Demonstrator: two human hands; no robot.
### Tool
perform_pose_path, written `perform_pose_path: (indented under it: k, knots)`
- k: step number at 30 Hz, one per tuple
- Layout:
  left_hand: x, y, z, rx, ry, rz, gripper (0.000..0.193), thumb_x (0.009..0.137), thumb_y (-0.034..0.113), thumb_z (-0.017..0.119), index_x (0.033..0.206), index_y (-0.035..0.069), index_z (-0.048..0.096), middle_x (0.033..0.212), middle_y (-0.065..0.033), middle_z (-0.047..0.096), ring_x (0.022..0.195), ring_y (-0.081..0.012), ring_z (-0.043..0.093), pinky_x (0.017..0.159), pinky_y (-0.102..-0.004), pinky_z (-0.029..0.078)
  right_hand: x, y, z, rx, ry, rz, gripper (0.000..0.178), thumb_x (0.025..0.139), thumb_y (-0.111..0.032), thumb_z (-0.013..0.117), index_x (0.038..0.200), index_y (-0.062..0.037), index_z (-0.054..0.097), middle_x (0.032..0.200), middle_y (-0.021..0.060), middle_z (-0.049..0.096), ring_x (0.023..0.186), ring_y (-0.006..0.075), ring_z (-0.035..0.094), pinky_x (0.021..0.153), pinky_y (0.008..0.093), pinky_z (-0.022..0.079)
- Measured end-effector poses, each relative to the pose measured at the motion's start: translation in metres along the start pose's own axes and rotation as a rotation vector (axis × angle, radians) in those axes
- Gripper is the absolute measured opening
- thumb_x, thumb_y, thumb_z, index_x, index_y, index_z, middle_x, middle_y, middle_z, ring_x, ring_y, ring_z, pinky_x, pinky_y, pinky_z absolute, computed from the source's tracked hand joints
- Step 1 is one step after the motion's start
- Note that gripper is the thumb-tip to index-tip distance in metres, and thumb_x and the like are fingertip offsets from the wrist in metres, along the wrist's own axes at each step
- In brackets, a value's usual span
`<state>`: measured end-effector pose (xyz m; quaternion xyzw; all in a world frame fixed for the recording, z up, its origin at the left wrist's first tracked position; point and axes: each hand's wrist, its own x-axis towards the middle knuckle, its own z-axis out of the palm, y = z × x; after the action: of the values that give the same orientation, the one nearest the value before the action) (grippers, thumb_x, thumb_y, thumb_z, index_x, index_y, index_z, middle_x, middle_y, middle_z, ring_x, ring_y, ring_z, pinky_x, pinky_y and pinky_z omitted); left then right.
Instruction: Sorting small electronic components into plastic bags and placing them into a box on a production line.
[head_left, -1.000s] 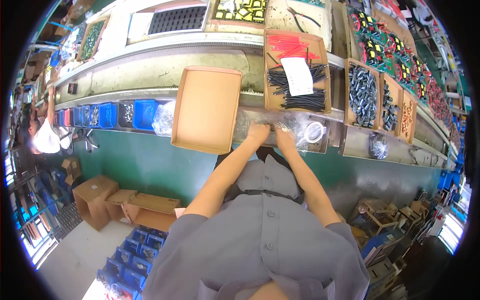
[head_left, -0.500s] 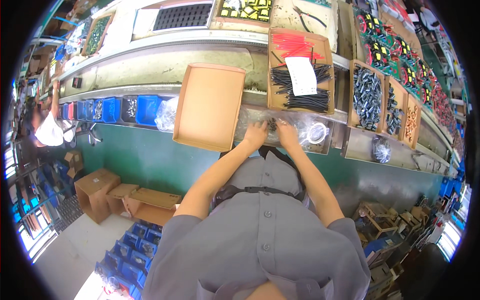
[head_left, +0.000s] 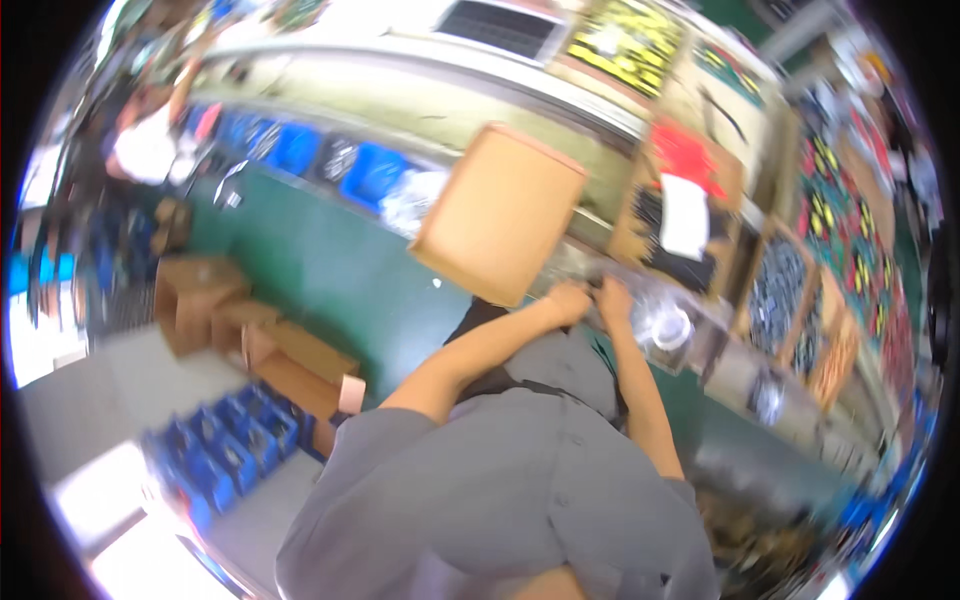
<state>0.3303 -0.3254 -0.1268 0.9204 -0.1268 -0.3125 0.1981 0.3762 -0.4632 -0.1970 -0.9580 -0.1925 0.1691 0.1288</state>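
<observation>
My left hand (head_left: 567,301) and my right hand (head_left: 612,302) are close together at the near edge of the bench, just in front of my waist. Both look closed, fingers curled inward, with a small dark spot between them; motion blur hides what they hold. Clear plastic film (head_left: 645,300) lies beside my right hand, with a white ring-shaped roll (head_left: 670,327) on it. An open, shallow cardboard tray (head_left: 505,215) sits tilted beyond my left hand. Past my right hand, a cardboard box (head_left: 623,230) holds red wires (head_left: 688,160) and black wires (head_left: 688,268) under white paper (head_left: 685,217).
Blue bins (head_left: 372,175) line the bench at left, where another person (head_left: 150,140) stands. Trays of small dark parts (head_left: 778,280) and orange-brown parts (head_left: 832,360) sit at right. Cardboard boxes (head_left: 205,300) and more blue bins (head_left: 225,455) are behind me at left.
The whole view has swung round, so the bench slants down to the right and the picture is blurred. My hands remain together at the bench edge, slightly nearer each other.
</observation>
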Motion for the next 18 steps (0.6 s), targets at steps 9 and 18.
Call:
perform_pose_path:
  k: [9,18]
  knots:
    - [0.001,0.003,-0.013,-0.349,0.236,-0.024,0.02,0.065,0.01,0.058,0.083,0.003,0.065,0.087,-0.0174,0.063,0.082,-0.0321,0.061,0.068,-0.0413,0.049,0.025,0.044,0.018,0.075,-0.016,-0.165,0.021,0.072,-0.018,0.056,0.076,0.0022,0.062,0.071,0.0184,0.062,0.063,0.028,0.06,0.058,0.0347,0.046]
    - [-0.004,-0.01,-0.012,-0.493,0.432,-0.095,0.025,0.063,0.013,0.063,0.085,0.002,0.067,0.087,-0.0174,0.063,0.085,-0.0302,0.061,0.068,-0.04,0.049,0.071,0.002,-0.053,-0.121,-0.229,-0.503,0.019,0.072,-0.016,0.056,0.077,0.0022,0.062,0.07,0.0163,0.062,0.062,0.0256,0.059,0.058,0.0334,0.046]
